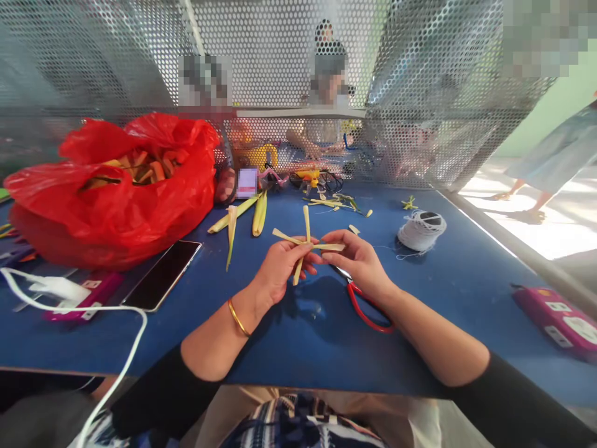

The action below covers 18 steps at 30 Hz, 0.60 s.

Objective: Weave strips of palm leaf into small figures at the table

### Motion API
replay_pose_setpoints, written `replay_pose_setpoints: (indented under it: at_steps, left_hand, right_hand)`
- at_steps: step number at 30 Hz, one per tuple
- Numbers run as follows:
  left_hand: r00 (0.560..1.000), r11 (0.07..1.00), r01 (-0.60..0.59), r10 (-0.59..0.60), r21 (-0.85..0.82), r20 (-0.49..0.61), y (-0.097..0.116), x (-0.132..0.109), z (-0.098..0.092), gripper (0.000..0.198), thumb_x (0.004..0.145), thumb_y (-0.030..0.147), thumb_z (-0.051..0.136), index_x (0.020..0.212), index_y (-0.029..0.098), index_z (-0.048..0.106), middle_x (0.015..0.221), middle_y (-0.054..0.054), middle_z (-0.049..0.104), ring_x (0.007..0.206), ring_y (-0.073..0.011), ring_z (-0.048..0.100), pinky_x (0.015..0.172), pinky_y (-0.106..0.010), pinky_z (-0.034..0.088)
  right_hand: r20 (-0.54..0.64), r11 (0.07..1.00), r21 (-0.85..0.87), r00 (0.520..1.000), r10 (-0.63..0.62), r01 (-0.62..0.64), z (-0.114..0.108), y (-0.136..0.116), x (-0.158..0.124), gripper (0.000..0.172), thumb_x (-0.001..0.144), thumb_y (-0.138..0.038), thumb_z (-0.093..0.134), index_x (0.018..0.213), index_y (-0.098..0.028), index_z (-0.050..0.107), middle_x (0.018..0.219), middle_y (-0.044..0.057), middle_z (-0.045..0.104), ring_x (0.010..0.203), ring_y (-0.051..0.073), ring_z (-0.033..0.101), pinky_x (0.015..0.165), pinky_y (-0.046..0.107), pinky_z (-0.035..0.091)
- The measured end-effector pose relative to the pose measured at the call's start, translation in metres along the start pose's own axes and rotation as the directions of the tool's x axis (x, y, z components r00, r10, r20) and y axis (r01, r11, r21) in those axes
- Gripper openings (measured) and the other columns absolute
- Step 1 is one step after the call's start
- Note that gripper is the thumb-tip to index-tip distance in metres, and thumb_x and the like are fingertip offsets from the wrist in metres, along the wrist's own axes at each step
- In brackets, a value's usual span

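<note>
**Two hands pinching crossed palm-leaf strips above the tabletop**

Two forearms in black sleeves come in from the bottom edge, with a gold bangle (pixel 237 317) on the left wrist. The left hand (pixel 280 264) has its fingers clenched on the palm-leaf strips (pixel 306 225) at the crossing. The right hand (pixel 357 258) pinches the right end of the crosswise strip. The strips form a rough cross, one upright and one lying across it, held in the air just over the blue tabletop (pixel 303 354) and not resting on it.

Step in hand, as a judgement: the crossing is being held and squared up, and no fold shows yet. Working the strips further looks to call for the left pinch staying on the crossing while the right fingers handle a free end.

Red-handled scissors (pixel 366 311) lie on the tabletop under the right wrist, untouched. To the left are a dark smartphone (pixel 163 274), a white cable (pixel 107 307) and a pink device (pixel 88 292). A second pink device (pixel 555 317) sits at the far right.

Further back are a spool of white thread (pixel 421 229), loose leaf pieces (pixel 259 214) and small offcuts. A red plastic bag (pixel 116 193) at the left holds more folded strips.

A perforated metal screen (pixel 420 93) closes the back, with a seated person (pixel 326 134) behind it and another person (pixel 555 152) walking at the right.
</note>
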<state>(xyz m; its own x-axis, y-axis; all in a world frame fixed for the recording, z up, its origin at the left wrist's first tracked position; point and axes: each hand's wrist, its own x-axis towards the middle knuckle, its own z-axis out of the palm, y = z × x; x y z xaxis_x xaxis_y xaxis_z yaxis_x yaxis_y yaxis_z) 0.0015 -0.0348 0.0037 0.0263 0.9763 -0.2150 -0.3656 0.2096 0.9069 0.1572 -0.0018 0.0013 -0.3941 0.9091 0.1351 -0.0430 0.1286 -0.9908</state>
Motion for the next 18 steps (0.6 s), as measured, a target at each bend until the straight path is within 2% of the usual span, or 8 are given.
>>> replay_pose_setpoints:
  at_steps: [3,5,9,11,13,15,16,18]
  left_hand:
    - [1.0,0.996,0.019,-0.019,0.082,0.004,-0.003,0.0,0.002,0.014,0.078,0.021,0.064,0.088,0.012,0.065,0.056,-0.001,0.066,0.041,-0.0086,0.056,0.039,-0.017,0.037]
    - [1.0,0.992,0.02,-0.018,0.121,-0.018,-0.005,0.0,0.004,0.008,0.079,0.02,0.063,0.083,0.013,0.063,0.054,-0.001,0.065,0.039,-0.0082,0.054,0.039,-0.017,0.036]
    - [0.997,0.991,0.015,-0.005,0.137,-0.072,-0.008,0.003,0.004,0.006,0.079,0.019,0.062,0.082,0.014,0.061,0.052,0.0,0.064,0.04,-0.0087,0.054,0.04,-0.017,0.036]
    - [0.999,0.991,0.019,-0.013,0.132,-0.046,-0.007,0.005,0.002,0.011,0.079,0.022,0.063,0.086,0.013,0.063,0.057,-0.002,0.067,0.043,-0.0101,0.057,0.042,-0.018,0.039]
    - [0.998,0.991,0.043,-0.048,0.13,0.035,-0.006,0.005,0.001,0.019,0.079,0.027,0.062,0.091,0.013,0.065,0.064,-0.006,0.071,0.049,-0.0122,0.062,0.047,-0.02,0.043]
    - [0.987,0.983,0.084,-0.105,0.161,0.125,-0.004,0.003,0.0,0.024,0.082,0.031,0.056,0.094,0.012,0.067,0.069,-0.009,0.073,0.052,-0.0138,0.064,0.048,-0.021,0.044]
    - [0.978,0.976,0.098,-0.131,0.196,0.161,-0.003,0.002,0.001,0.026,0.083,0.031,0.053,0.092,0.012,0.067,0.069,-0.009,0.073,0.052,-0.0139,0.064,0.048,-0.021,0.044]
    - [0.964,0.949,0.096,-0.163,0.3,0.208,-0.004,0.0,0.003,0.026,0.082,0.031,0.05,0.083,0.011,0.068,0.066,-0.009,0.072,0.049,-0.0127,0.061,0.045,-0.02,0.042]
  right_hand:
    - [-0.07,0.998,-0.062,0.997,-0.012,0.008,-0.001,0.002,0.0,0.018,0.065,-0.033,0.072,0.073,-0.019,0.063,0.064,-0.001,0.067,0.062,0.014,0.062,0.064,0.028,0.048]
    - [-0.116,0.988,-0.153,0.993,-0.037,0.019,-0.001,0.005,0.0,0.016,0.067,-0.033,0.07,0.065,-0.019,0.063,0.055,-0.002,0.063,0.055,0.013,0.058,0.058,0.027,0.045]
    - [-0.121,0.966,-0.257,0.991,-0.064,0.031,-0.003,0.011,0.002,0.014,0.071,-0.032,0.066,0.065,-0.019,0.063,0.056,-0.001,0.063,0.055,0.015,0.058,0.057,0.028,0.045]
    - [-0.128,0.922,-0.378,0.981,-0.146,0.088,-0.007,0.01,0.003,0.014,0.076,-0.032,0.061,0.069,-0.02,0.065,0.062,0.001,0.066,0.061,0.017,0.061,0.061,0.03,0.047]
    - [-0.152,0.793,-0.578,0.929,-0.337,0.193,-0.011,0.007,0.003,0.016,0.082,-0.031,0.057,0.077,-0.021,0.069,0.079,0.006,0.07,0.076,0.02,0.064,0.071,0.035,0.048]
    - [-0.108,0.589,-0.76,0.84,-0.531,0.274,-0.014,0.003,0.001,0.019,0.086,-0.03,0.055,0.086,-0.023,0.072,0.096,0.008,0.07,0.092,0.023,0.063,0.083,0.04,0.046]
    - [-0.048,0.495,-0.811,0.809,-0.586,0.311,-0.014,0.001,0.0,0.019,0.088,-0.03,0.055,0.087,-0.024,0.073,0.1,0.008,0.07,0.098,0.024,0.062,0.089,0.043,0.044]
    - [0.098,0.375,-0.841,0.792,-0.603,0.39,-0.011,0.001,-0.002,0.017,0.088,-0.029,0.057,0.087,-0.024,0.073,0.099,0.006,0.071,0.105,0.024,0.061,0.098,0.045,0.039]
